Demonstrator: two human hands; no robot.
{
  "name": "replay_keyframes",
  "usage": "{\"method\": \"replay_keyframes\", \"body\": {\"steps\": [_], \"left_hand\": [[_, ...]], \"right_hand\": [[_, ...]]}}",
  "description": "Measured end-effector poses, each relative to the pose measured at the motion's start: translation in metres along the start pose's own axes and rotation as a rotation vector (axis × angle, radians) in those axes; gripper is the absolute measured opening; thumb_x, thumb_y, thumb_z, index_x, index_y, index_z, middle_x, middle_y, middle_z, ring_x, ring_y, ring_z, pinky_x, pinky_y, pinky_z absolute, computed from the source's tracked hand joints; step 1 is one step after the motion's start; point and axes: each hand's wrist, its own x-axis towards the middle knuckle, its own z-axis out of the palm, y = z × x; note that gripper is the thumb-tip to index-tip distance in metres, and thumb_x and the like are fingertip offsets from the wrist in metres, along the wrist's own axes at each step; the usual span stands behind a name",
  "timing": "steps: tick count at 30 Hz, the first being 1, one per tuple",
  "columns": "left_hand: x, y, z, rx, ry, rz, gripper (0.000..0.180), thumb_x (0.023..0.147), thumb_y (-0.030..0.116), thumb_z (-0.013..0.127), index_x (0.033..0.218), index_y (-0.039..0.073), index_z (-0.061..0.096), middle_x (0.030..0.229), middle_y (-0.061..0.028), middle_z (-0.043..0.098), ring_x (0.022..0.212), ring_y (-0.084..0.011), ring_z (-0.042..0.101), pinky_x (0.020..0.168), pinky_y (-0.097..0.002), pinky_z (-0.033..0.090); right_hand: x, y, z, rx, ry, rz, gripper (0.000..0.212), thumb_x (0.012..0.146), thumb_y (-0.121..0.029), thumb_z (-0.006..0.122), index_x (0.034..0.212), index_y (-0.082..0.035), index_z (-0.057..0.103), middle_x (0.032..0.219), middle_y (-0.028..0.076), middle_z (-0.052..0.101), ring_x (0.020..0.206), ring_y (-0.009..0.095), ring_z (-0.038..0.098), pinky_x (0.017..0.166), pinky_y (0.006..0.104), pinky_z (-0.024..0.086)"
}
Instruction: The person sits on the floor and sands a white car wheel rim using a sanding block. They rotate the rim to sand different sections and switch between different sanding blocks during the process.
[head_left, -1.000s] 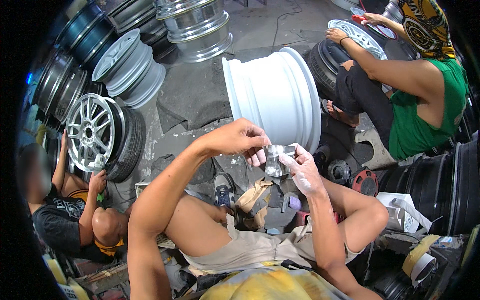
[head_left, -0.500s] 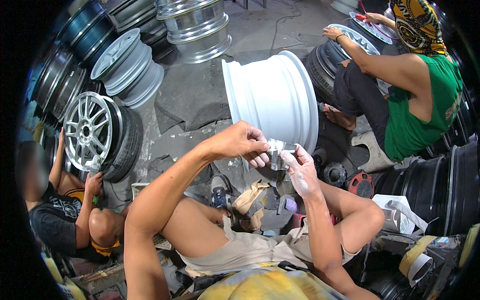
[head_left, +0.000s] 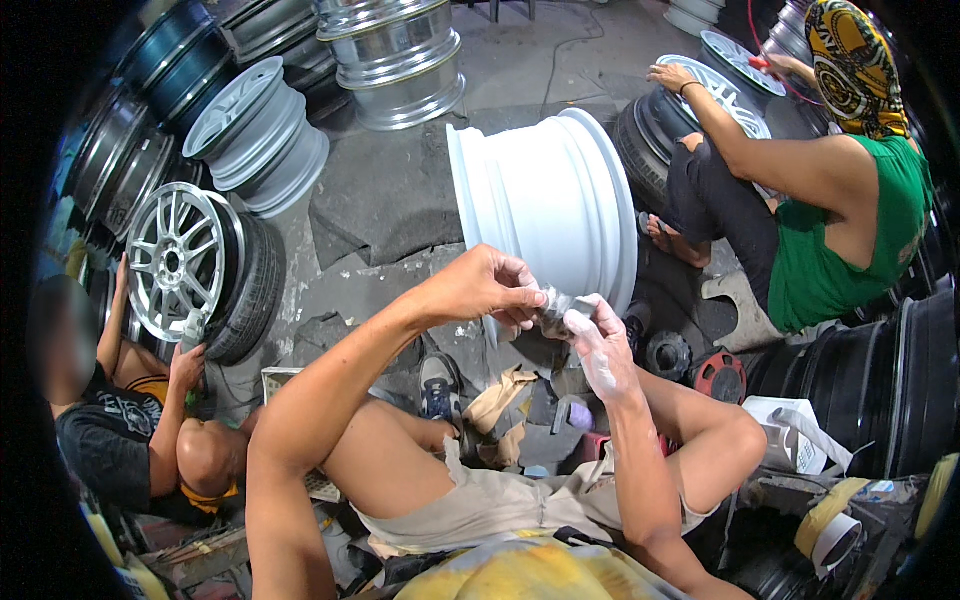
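Just in front of a white wheel rim, I pinch a small, shiny, see-through sheet between both hands. My left hand grips one side with thumb and fingertips. White dust coats my right hand, whose thumb and fingers close on the other side. The sheet looks bent and crumpled; its exact kind is unclear. Neither hand touches the rim, as far as I can see, though they overlap it in view. The rim lies on its side beyond my knees.
At left a person holds a tool by a silver spoked wheel with a tyre. A person in a green top works on a wheel at right. Stacked rims stand behind. Brown paper and a red disc lie near my feet.
The sheet was flatter and wider; now it is bent together between my fingers. The person at right has shifted slightly to the right.
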Motion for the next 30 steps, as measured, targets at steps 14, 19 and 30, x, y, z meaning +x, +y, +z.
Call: {"method": "replay_keyframes", "body": {"steps": [14, 19, 30], "left_hand": [[0.047, 0.011, -0.064, 0.675, 0.559, 0.471, 0.031, 0.089, 0.033, 0.074, 0.101, 0.005, 0.077, 0.089, -0.0144, 0.076, 0.082, -0.0254, 0.072, 0.077, -0.0388, 0.056], [0.118, 0.008, -0.148, 0.781, 1.150, 0.015, 0.045, 0.094, 0.032, 0.064, 0.120, -0.005, 0.063, 0.119, -0.0309, 0.065, 0.119, -0.0408, 0.063, 0.100, -0.0477, 0.051], [0.142, -0.018, -0.135, 0.229, 1.105, -0.085, 0.051, 0.100, 0.036, 0.054, 0.122, -0.009, 0.066, 0.129, -0.0302, 0.064, 0.124, -0.0429, 0.061, 0.105, -0.0475, 0.048]], "right_hand": [[0.051, -0.045, 0.032, -0.999, 0.238, -0.487, 0.015, 0.090, -0.008, 0.069, 0.101, 0.001, 0.069, 0.077, 0.011, 0.057, 0.068, 0.018, 0.055, 0.064, 0.0321, 0.045], [0.123, -0.048, 0.036, -1.390, 0.150, -0.762, 0.021, 0.089, -0.009, 0.070, 0.108, 0.000, 0.072, 0.088, 0.016, 0.058, 0.077, 0.033, 0.061, 0.073, 0.0438, 0.050], [0.158, -0.044, 0.023, -1.655, -0.027, -0.894, 0.031, 0.091, -0.009, 0.066, 0.120, -0.002, 0.070, 0.102, 0.017, 0.061, 0.098, 0.034, 0.062, 0.086, 0.0461, 0.048]]}}
